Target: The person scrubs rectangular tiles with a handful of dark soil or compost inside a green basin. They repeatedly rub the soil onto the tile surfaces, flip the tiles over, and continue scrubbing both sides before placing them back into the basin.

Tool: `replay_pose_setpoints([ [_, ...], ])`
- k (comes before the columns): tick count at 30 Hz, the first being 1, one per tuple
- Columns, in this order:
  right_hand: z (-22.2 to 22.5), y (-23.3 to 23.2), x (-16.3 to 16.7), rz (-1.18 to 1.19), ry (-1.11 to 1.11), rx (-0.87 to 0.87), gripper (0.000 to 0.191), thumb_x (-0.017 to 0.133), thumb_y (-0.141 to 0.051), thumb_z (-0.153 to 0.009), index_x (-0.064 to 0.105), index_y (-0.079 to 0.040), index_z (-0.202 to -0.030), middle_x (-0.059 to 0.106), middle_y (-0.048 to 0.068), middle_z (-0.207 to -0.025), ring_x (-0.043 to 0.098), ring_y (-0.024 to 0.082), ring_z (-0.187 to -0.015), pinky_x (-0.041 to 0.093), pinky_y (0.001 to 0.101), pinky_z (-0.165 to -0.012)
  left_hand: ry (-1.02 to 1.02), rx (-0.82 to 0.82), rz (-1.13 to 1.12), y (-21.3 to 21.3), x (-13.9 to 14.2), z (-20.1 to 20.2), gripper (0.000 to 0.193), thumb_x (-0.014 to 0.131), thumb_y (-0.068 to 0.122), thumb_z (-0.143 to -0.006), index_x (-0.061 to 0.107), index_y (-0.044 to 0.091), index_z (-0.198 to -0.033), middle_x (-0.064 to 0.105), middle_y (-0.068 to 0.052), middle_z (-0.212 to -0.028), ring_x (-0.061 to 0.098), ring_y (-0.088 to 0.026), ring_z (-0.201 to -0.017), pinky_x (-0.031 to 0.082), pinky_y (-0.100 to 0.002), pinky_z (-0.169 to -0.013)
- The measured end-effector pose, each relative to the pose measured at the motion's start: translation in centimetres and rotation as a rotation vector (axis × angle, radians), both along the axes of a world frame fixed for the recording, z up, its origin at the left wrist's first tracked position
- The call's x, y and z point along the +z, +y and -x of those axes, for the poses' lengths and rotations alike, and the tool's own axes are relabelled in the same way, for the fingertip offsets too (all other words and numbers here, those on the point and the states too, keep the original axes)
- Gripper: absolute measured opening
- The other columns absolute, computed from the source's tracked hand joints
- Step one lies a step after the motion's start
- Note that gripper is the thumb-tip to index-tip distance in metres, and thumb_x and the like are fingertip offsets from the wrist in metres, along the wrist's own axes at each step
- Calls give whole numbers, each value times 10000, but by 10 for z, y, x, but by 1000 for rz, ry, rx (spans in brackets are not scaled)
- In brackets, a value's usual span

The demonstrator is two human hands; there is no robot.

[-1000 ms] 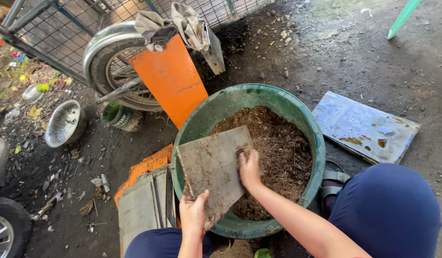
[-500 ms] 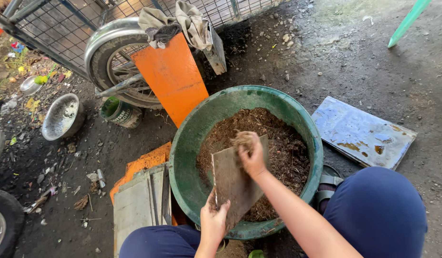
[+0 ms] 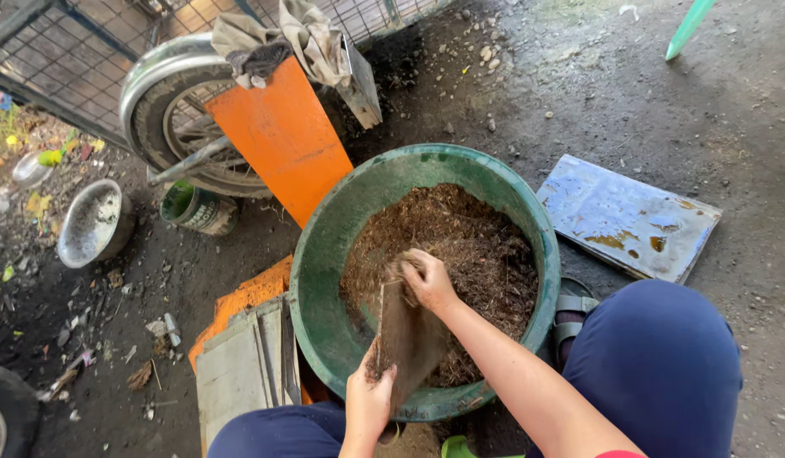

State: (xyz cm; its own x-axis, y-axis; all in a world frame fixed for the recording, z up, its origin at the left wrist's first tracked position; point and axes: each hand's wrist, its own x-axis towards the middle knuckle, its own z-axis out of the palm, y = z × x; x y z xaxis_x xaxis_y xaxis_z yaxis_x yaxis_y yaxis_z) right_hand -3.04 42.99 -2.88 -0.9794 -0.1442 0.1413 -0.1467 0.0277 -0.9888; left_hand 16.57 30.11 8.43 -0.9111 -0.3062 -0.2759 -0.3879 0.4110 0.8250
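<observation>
Both hands grip a flat, dirty board (image 3: 407,339) that stands on edge, tilted, inside a green tub (image 3: 324,254). The left hand (image 3: 368,400) closes on the board's near end at the tub's near rim, fingers wrapped over its edge. The right hand (image 3: 426,280) closes on the far end, deep in the tub, fingers curled over the top corner. The board digs into a heap of brown, crumbly soil mix (image 3: 477,246) that fills most of the tub.

The tub sits on dark, gritty ground between the person's knees in blue trousers (image 3: 655,365). A sandalled foot (image 3: 570,309) shows just beside the tub's right wall. An orange panel (image 3: 282,136) leans against a wheel (image 3: 167,127) behind the tub, touching its far rim, with rags (image 3: 282,34) draped over its top. A small green can (image 3: 197,206) stands near the wheel, and a metal bowl (image 3: 91,225) lies farther left. Grey boards (image 3: 244,369) lie over an orange sheet (image 3: 244,297) at the tub's left. A wet metal sheet (image 3: 625,216) lies to the right, near the tub.
</observation>
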Motion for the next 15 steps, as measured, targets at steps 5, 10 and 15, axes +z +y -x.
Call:
replay_pose_setpoints([
  [5,10,55,-48,-17,-265,-302,503,599,-386,-965,677,7,-1270,737,173,-1217,688,273,-1133,525,375,-994,207,111,-347,-14,21,-14,608,688,-68,-804,561,-47,-1399,708,-133,-1298,688,-177,-1130,543,-337,-976],
  [10,24,58,-77,-70,-261,-315,596,630,-455,-978,648,45,-1302,721,204,-1251,674,283,-1182,506,384,-1031,238,263,-478,-49,49,-27,630,691,-117,-786,576,-71,-1404,693,-197,-1311,686,-235,-1084,554,-377,-938],
  [15,31,66,-59,463,-573,-361,649,585,-505,-994,621,3,-1396,701,194,-1299,646,301,-1201,476,391,-1068,339,281,-400,-60,77,-22,693,683,-155,-732,563,-71,-1410,679,-172,-1328,683,-238,-1115,557,-391,-921],
])
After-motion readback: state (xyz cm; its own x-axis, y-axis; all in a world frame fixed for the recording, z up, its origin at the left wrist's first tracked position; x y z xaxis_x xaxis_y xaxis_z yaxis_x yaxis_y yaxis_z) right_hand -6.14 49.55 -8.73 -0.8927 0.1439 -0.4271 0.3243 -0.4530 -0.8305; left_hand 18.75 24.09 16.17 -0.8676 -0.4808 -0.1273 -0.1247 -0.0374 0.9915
